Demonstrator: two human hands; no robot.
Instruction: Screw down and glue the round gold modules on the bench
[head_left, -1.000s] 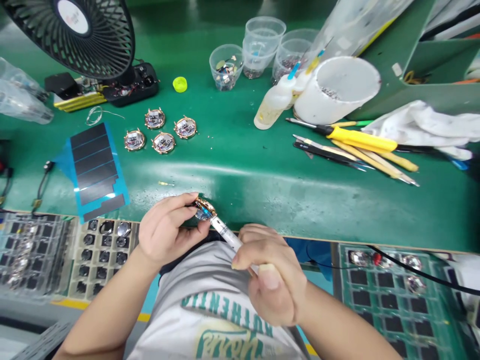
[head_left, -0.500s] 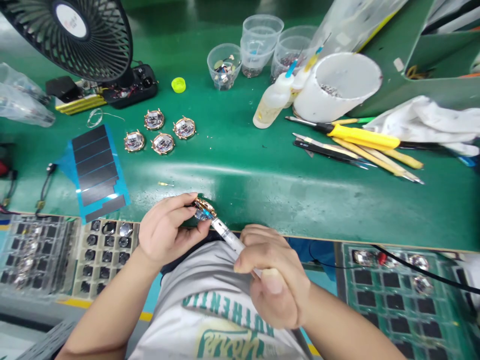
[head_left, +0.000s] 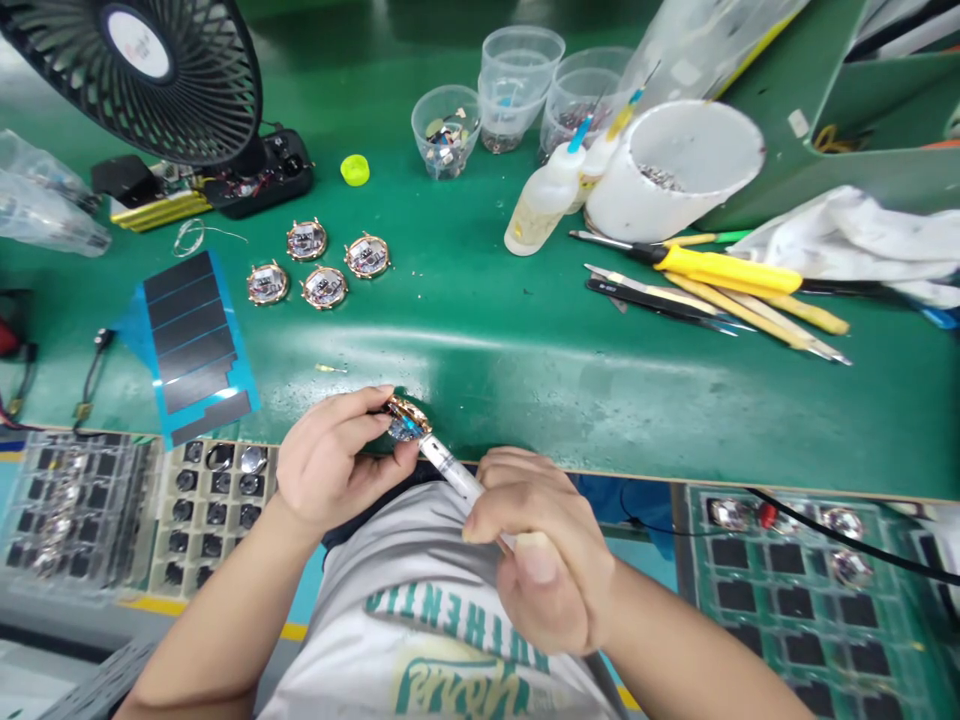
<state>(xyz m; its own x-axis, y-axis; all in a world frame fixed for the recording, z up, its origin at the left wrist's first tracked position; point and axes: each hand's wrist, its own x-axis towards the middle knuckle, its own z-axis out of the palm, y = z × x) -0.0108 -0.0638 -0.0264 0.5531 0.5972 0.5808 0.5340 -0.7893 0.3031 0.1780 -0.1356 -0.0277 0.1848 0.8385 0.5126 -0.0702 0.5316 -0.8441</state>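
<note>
My left hand [head_left: 334, 460] pinches a small round rose-gold watch case [head_left: 405, 420] by its edges, with its open back showing circuitry. My right hand [head_left: 540, 550] grips a clear syringe [head_left: 454, 478], and the syringe's blue tip touches the inside of the case. The right fingers wrap the barrel, and the plunger end is hidden behind the thumb. Four similar open watch cases [head_left: 322, 288] lie together on the green bench mat [head_left: 600, 400], beyond my hands.
A black desk fan [head_left: 139, 80] stands at the far left near a blue-backed sheet of black strips [head_left: 191, 345]. Plastic cups [head_left: 446, 130], glue bottles [head_left: 544, 205] and tools [head_left: 712, 285] line the back. Trays of watch parts [head_left: 210, 520] sit below the bench edge on both sides.
The view has drifted slightly, so the bench items sit a little further left. Both hands hold the same grip, and the syringe tip stays at the watch case.
</note>
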